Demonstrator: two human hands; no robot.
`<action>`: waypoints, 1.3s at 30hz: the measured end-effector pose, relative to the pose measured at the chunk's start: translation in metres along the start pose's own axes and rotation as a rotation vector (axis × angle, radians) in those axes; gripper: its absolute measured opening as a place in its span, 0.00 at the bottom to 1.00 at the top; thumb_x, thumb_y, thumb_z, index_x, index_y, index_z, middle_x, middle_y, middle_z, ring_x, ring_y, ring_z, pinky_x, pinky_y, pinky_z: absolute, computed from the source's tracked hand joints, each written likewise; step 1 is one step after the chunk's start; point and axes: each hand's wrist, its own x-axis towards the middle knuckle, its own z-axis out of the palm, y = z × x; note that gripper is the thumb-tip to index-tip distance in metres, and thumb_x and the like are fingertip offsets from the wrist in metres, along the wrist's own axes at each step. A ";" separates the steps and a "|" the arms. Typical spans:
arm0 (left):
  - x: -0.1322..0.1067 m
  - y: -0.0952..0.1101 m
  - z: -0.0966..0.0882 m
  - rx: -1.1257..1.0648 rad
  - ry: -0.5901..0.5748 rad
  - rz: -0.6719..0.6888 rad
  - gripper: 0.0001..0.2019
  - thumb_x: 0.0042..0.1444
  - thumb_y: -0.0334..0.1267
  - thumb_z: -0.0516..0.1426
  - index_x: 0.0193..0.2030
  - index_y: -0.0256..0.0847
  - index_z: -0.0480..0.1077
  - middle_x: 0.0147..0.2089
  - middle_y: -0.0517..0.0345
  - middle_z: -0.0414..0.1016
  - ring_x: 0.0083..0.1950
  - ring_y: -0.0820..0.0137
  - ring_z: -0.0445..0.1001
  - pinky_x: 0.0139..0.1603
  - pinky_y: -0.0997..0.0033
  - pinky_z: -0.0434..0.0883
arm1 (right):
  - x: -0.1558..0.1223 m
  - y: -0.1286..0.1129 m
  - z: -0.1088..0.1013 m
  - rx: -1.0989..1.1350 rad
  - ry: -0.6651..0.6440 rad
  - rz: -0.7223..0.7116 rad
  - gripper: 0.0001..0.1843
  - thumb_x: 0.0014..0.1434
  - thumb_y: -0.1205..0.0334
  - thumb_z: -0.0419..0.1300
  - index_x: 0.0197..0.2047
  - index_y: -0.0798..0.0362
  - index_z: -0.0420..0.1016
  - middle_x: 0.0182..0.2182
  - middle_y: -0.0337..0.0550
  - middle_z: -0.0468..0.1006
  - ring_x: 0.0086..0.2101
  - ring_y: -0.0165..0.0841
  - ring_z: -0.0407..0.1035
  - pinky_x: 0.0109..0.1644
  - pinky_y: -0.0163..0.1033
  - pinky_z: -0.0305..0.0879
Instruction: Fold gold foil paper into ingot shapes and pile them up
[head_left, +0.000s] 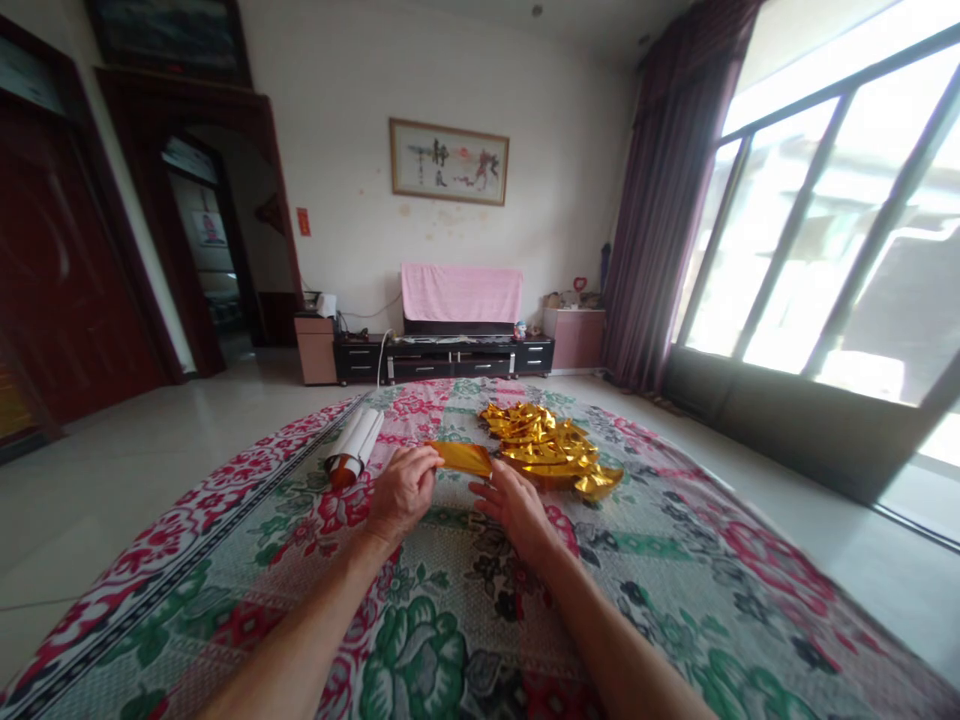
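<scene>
A folded piece of gold foil paper (461, 457) lies between my two hands on a floral cloth (465, 620). My left hand (403, 492) is curled, its fingertips pinching the paper's left end. My right hand (516, 505) rests on the cloth with fingers touching the paper's right end. Just beyond the right hand sits a pile of folded gold foil shapes (546, 448). A roll of paper with white backing and an orange-gold end (354, 447) lies to the left of my left hand.
The floral cloth covers the floor in front of me, with bare tiles (120, 470) on the left. A low black TV cabinet (450, 357) stands at the far wall. Large windows (832, 250) and a purple curtain (660, 200) fill the right side.
</scene>
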 end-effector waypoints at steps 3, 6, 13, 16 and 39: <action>-0.002 0.002 0.001 -0.017 -0.025 0.076 0.13 0.54 0.29 0.48 0.38 0.43 0.73 0.44 0.58 0.74 0.47 0.69 0.68 0.52 0.68 0.65 | -0.002 0.001 0.007 0.074 -0.035 0.040 0.24 0.48 0.53 0.61 0.48 0.52 0.65 0.43 0.46 0.72 0.36 0.35 0.72 0.35 0.37 0.69; -0.004 0.003 0.001 -0.029 -0.063 0.143 0.14 0.54 0.28 0.48 0.38 0.42 0.73 0.44 0.58 0.74 0.47 0.69 0.67 0.52 0.68 0.65 | -0.001 0.001 0.008 0.098 0.060 0.016 0.24 0.45 0.58 0.61 0.47 0.52 0.64 0.39 0.43 0.73 0.35 0.33 0.71 0.34 0.36 0.70; -0.002 0.018 -0.013 0.087 -0.202 0.214 0.14 0.53 0.27 0.48 0.39 0.41 0.72 0.46 0.55 0.72 0.49 0.66 0.64 0.52 0.64 0.63 | 0.004 0.006 0.005 0.044 0.055 -0.052 0.21 0.42 0.61 0.59 0.43 0.51 0.68 0.33 0.37 0.74 0.31 0.29 0.69 0.30 0.33 0.68; 0.001 0.030 -0.018 0.159 -0.229 0.268 0.12 0.54 0.31 0.49 0.41 0.43 0.72 0.46 0.55 0.72 0.48 0.64 0.64 0.52 0.60 0.61 | 0.003 0.007 0.006 0.028 0.062 -0.081 0.20 0.43 0.61 0.60 0.42 0.51 0.69 0.34 0.37 0.74 0.32 0.28 0.69 0.31 0.32 0.68; 0.001 0.043 0.009 -0.050 -0.242 0.088 0.13 0.58 0.36 0.47 0.29 0.40 0.70 0.32 0.56 0.71 0.38 0.72 0.69 0.42 0.74 0.65 | 0.001 0.003 0.003 0.024 -0.039 0.031 0.15 0.44 0.54 0.61 0.33 0.55 0.76 0.30 0.43 0.77 0.31 0.34 0.70 0.35 0.38 0.66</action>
